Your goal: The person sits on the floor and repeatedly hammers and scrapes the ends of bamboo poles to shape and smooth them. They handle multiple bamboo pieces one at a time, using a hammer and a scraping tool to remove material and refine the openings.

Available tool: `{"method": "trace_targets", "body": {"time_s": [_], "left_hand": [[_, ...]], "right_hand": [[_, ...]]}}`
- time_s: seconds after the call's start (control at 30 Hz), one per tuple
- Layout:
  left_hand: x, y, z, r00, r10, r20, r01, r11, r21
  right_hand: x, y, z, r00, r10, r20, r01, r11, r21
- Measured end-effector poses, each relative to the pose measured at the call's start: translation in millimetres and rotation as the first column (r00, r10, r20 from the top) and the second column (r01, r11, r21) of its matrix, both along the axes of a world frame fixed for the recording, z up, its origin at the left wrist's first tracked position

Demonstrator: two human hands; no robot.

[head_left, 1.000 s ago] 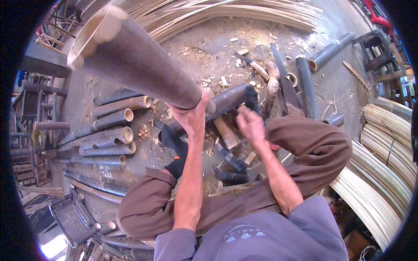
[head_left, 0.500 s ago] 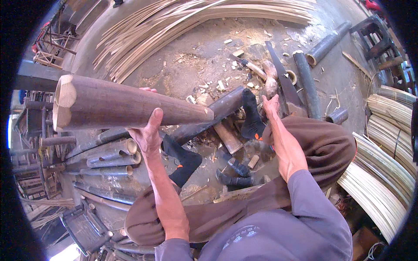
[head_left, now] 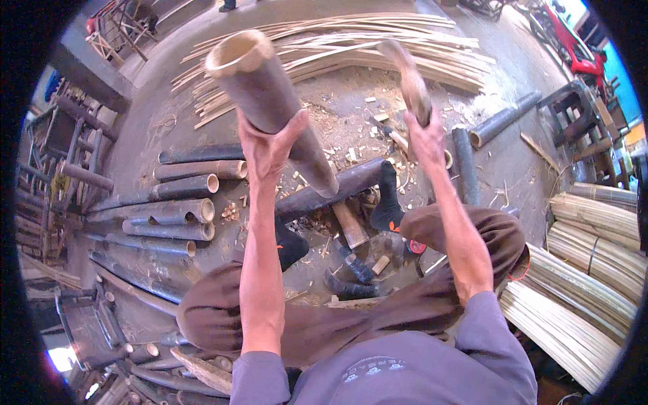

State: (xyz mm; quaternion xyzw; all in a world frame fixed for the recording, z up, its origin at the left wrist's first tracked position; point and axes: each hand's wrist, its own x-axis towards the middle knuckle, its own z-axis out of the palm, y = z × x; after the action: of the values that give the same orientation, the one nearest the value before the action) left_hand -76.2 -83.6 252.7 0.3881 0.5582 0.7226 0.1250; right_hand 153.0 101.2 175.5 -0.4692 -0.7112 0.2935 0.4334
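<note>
My left hand (head_left: pixel 270 143) is wrapped round a thick brown bamboo tube (head_left: pixel 260 88), its pale cut mouth tilted up and away from me. The tube's lower end comes down close to a dark bamboo pole (head_left: pixel 347 177) lying between my feet. In my right hand (head_left: pixel 426 138) is a worn wooden mallet (head_left: pixel 408 74), raised with its far end pointing forward. A gap separates the mallet from the tube. Below my right hand lies a tool with a wooden handle (head_left: pixel 399 140), partly hidden by the hand.
Several bamboo poles (head_left: pixel 169 210) lie on the floor at left. Long split strips (head_left: pixel 324 50) spread across the far floor. Bundled strips (head_left: pixel 574 324) are stacked at right. Wood chips (head_left: pixel 351 154) and a dark-handled tool (head_left: pixel 354 289) lie before me. A stool-like frame (head_left: pixel 580 121) stands far right.
The bamboo tube has swung from lying nearly level, pointing left, to steeply tilted with its mouth up. My right hand has lifted the mallet upward and forward. The view has shifted a little.
</note>
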Motion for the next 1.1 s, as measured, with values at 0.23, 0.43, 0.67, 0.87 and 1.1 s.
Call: {"method": "trace_targets", "body": {"time_s": [0.23,0.43,0.67,0.87,1.1], "left_hand": [[-7.1,4.2,-4.2,0.998,-0.055,-0.018,0.054,0.998,-0.014],[-5.3,2.7,-1.8,0.996,0.022,-0.085,-0.024,0.999,-0.027],[3.9,7.0,-5.4,0.999,0.016,-0.045,-0.017,0.999,-0.03],[-22.3,-17.7,-28.2,0.989,0.088,-0.122,-0.102,0.989,-0.111],[9.1,11.4,-13.3,0.999,-0.001,-0.042,0.003,0.999,0.049]], "right_hand": [[-47.0,1.8,291.1,0.245,0.94,0.238,-0.929,0.158,0.335],[-78.1,-49.4,264.2,0.437,0.511,0.74,-0.899,0.267,0.346],[-65.2,-85.3,399.0,0.515,0.749,0.417,-0.794,0.6,-0.097],[-85.8,-101.9,279.0,0.491,0.437,0.753,-0.638,0.77,-0.031],[-63.3,-92.0,357.6,0.478,0.7,0.531,-0.83,0.558,0.012]]}}
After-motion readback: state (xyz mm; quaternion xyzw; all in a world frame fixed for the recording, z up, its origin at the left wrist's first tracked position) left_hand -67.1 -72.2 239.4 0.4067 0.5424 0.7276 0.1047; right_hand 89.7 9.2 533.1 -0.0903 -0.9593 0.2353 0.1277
